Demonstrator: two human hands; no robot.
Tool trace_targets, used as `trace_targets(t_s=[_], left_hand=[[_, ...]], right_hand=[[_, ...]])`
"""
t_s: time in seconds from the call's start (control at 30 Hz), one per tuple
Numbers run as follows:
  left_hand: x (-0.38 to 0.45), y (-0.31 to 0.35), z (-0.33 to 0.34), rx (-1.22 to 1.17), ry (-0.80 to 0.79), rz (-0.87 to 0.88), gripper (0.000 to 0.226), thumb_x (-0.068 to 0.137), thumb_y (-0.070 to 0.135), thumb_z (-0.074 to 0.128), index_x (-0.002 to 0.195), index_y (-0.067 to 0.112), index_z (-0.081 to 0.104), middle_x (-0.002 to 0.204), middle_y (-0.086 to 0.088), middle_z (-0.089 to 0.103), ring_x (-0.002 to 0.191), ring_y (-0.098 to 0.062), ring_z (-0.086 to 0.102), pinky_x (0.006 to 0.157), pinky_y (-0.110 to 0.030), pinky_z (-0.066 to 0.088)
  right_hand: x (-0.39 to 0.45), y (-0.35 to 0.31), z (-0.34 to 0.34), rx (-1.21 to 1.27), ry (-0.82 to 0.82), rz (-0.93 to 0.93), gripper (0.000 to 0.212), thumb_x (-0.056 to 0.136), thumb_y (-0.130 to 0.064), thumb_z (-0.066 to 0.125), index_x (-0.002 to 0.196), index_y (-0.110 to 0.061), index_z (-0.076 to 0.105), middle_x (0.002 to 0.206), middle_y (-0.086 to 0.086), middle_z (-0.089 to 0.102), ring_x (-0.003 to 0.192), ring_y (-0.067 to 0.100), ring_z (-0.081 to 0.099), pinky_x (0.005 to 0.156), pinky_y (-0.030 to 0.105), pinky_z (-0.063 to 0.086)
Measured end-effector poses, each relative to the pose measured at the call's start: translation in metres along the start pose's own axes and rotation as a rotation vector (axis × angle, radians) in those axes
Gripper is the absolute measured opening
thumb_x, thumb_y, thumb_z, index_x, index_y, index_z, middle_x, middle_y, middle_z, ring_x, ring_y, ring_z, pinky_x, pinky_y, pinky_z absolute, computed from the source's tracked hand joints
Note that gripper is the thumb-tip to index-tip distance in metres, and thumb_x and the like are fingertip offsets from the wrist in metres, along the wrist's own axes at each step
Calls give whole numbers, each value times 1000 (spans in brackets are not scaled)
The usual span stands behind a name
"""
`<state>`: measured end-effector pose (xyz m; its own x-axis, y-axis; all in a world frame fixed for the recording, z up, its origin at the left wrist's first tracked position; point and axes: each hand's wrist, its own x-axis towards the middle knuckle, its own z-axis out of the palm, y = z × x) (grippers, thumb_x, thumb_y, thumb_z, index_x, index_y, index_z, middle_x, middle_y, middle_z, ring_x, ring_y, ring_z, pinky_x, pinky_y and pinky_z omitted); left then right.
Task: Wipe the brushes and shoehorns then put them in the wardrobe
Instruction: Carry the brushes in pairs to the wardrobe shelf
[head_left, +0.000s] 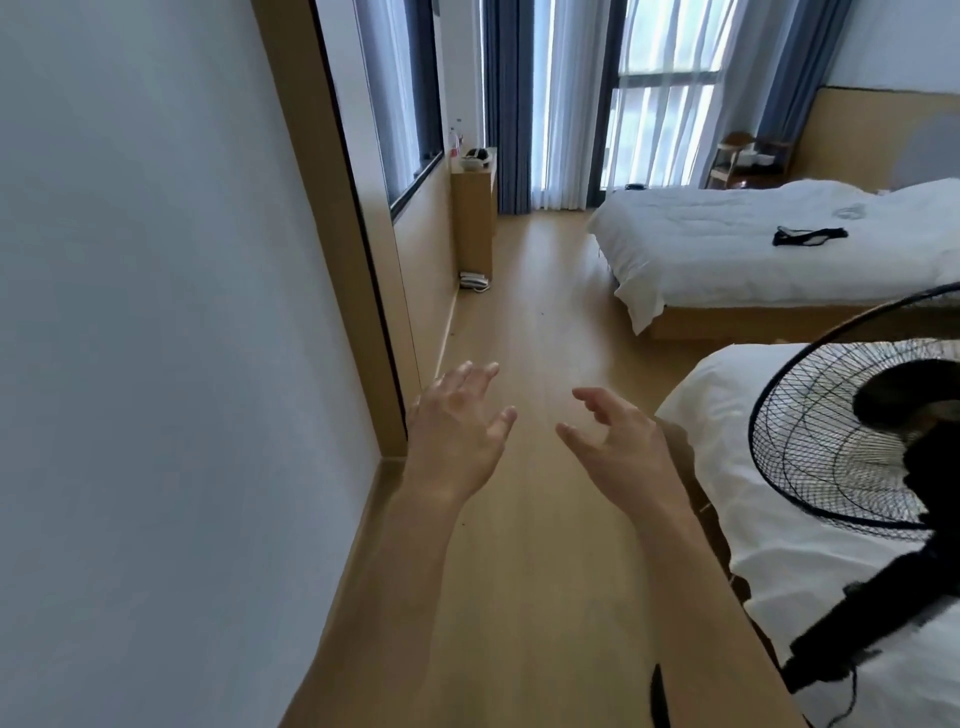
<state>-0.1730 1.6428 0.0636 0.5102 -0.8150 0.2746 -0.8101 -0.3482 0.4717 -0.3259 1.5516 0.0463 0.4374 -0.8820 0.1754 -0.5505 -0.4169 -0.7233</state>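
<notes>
both bare hands, left hand (457, 431) and right hand (618, 441), hover empty with fingers spread over the light wooden floor (540, 312).

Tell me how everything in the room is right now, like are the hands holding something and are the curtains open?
left hand: open, empty
right hand: open, empty
dark curtains: pulled aside
sheer curtains: drawn across the window
far bed: made, a black item lying on it
near bed: covered in white bedding
fan: blades not blurred, looks off
</notes>
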Motion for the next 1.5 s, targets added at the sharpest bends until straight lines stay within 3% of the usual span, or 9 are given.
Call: trace_targets(t_s=[0.33,0.57,0.87,1.13,1.33,1.5], left_hand=[[155,-17,73,-46,-55,-23,56,95,45,53,147,32,38,155,3,36,142,-20,32,115,-46,29],[307,-25,126,-81,-88,55,56,93,45,56,145,32,40,155,2,37,141,-20,33,115,-41,28],[511,-34,153,-94,-105,192,52,91,43,60,140,31,47,147,3,46,133,-22,42,105,-38,33],[627,-40,200,-122,-171,244,52,93,42,59,142,30,46,150,3,43,138,-21,38,109,-40,30],[719,-42,242,-91,-176,235,52,93,42,58,142,30,45,151,2,42,138,-21,37,110,-40,31],[824,-33,280,-41,-148,199,52,94,44,56,143,32,44,152,2,40,138,-22,37,111,-42,32]], right_hand=[[153,39,25,-60,-31,41,47,93,-45,64,136,-31,54,135,-4,60,124,15,56,98,33,45],[286,61,38,-86,55,104,47,93,-45,63,137,-29,54,140,-3,57,128,18,54,107,43,46],[462,55,53,-86,195,208,47,93,-42,65,137,-29,55,138,-3,59,125,17,56,98,28,41],[581,76,85,-94,200,239,48,93,-43,64,138,-27,56,139,-2,59,125,16,55,97,26,42],[687,105,98,-105,172,225,51,94,-44,63,141,-28,54,143,-2,56,130,15,52,93,20,34],[806,126,99,-34,144,172,52,94,-39,65,141,-23,54,143,2,56,132,18,51,104,27,40]])
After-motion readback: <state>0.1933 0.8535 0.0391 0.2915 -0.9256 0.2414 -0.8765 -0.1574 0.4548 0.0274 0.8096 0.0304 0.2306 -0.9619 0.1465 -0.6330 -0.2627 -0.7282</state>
